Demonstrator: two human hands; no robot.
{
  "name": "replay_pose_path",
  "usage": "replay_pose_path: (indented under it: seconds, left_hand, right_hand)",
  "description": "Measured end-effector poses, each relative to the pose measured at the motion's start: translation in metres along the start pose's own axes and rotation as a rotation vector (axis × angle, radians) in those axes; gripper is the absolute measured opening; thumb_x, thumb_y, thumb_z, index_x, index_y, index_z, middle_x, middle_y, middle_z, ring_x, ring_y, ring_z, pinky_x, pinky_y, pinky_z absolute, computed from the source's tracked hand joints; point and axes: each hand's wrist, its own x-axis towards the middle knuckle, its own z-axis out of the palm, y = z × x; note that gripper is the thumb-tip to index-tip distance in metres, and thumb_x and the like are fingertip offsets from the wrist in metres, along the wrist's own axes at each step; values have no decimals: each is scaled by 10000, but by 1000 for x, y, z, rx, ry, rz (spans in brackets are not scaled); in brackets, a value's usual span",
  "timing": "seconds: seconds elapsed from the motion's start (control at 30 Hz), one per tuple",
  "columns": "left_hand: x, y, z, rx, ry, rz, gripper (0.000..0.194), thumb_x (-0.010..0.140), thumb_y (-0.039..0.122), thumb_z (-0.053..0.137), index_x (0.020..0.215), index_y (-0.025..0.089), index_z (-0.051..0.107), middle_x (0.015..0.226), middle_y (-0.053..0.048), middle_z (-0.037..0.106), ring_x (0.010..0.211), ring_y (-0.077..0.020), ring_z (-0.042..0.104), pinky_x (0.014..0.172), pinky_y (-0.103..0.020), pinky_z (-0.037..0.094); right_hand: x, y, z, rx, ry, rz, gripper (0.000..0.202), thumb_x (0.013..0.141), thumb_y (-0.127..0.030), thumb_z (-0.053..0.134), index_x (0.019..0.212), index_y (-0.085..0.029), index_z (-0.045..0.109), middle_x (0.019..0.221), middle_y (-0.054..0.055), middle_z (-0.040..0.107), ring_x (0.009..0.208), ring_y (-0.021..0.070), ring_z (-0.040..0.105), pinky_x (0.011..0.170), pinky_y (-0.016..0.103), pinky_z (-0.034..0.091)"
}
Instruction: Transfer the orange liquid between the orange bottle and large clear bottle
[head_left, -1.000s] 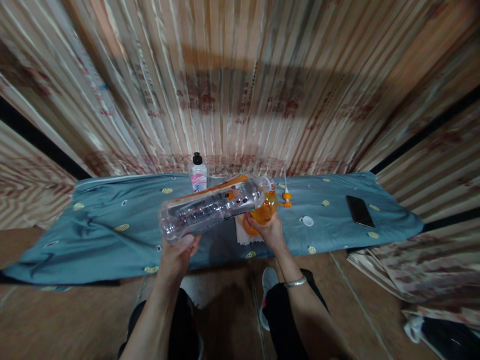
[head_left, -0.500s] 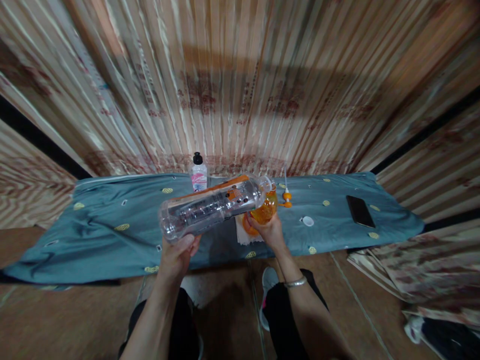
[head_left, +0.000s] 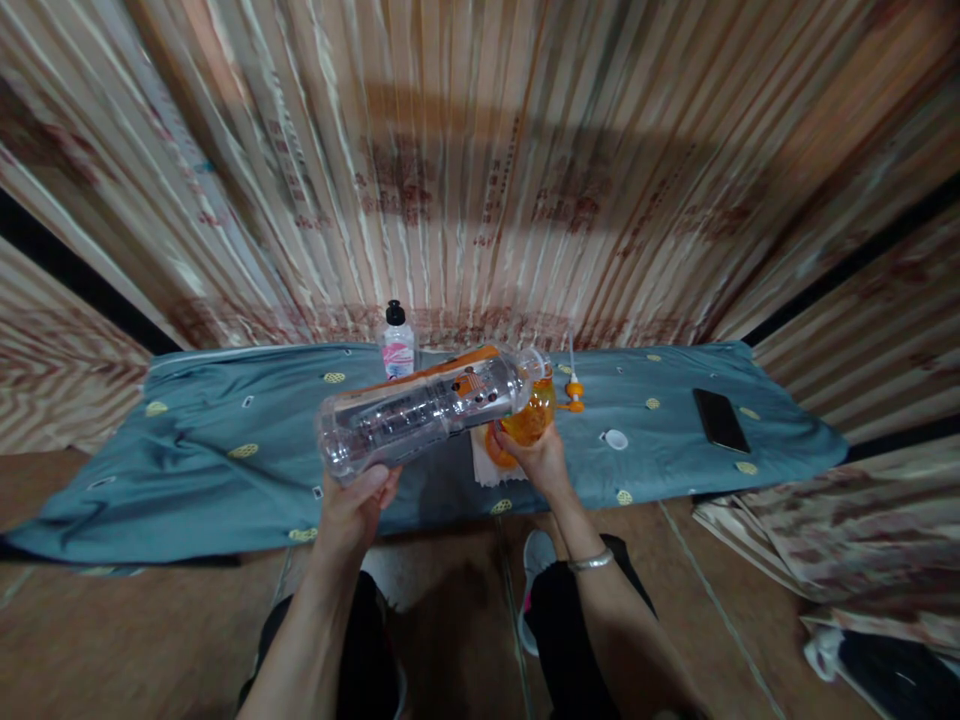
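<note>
My left hand (head_left: 361, 495) is closed around the base of a large clear plastic bottle (head_left: 420, 408) with an orange printed label. The bottle lies nearly level, its neck tipped slightly up to the right and meeting the top of a smaller bottle of orange liquid (head_left: 534, 412). My right hand (head_left: 541, 462) grips that smaller bottle from the near side, hiding part of it. Whether liquid passes between the two necks I cannot tell. Just right of them, an orange pump head with a white tube (head_left: 574, 395) rests on the cloth. A white cap (head_left: 616, 440) lies farther right.
A bottle with a black cap and pink label (head_left: 397, 345) stands at the back. A black phone (head_left: 720, 420) lies at the right on the teal patterned cloth (head_left: 217, 490). Under the orange bottle is a white tissue (head_left: 487, 468). Striped curtains (head_left: 480, 180) hang behind.
Both hands and both bottles hold almost the same pose. The view has shifted very slightly; nothing was taken hold of or let go.
</note>
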Motion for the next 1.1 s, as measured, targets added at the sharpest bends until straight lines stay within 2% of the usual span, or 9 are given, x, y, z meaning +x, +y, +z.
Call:
replay_pose_path:
  seconds: [0.1,0.2,0.43,0.77,1.1]
  left_hand:
    - [0,0,0,24,-7,9,502,543,482,946,855,225,648,568,51,527,424,-87,395,353,-183,275]
    - [1,0,0,46,-17,26,532,552,502,946,902,231,650,578,57,520,422,-84,367,341,-185,245]
    - [0,-1,-1,9,-20,24,498,567,425,936,941,228,673,548,50,538,439,-100,413,356,-184,298]
    - [2,-2,-3,-11,-47,53,495,583,424,936,947,223,667,593,48,575,425,-75,395,339,-162,291]
    - [1,-5,-5,-35,-37,53,486,601,383,929,977,221,668,582,58,545,429,-76,401,342,-159,272]
  right_hand:
    - [0,1,0,15,12,33,636,655,-479,917,1170,-239,633,1156,103,810,1043,309,784,960,468,624]
    - [0,2,1,30,22,26,650,644,-462,933,1178,-241,637,1158,97,812,1050,306,783,964,460,626]
    - [2,8,1,62,16,17,652,641,-429,943,1195,-247,650,1109,84,826,1026,318,788,937,467,642]
    - [2,7,0,18,28,30,665,636,-475,933,1182,-240,634,1135,97,816,1036,318,784,960,479,627]
    - [1,3,2,7,37,29,629,639,-461,928,1153,-237,643,1131,105,817,1035,318,787,959,477,634]
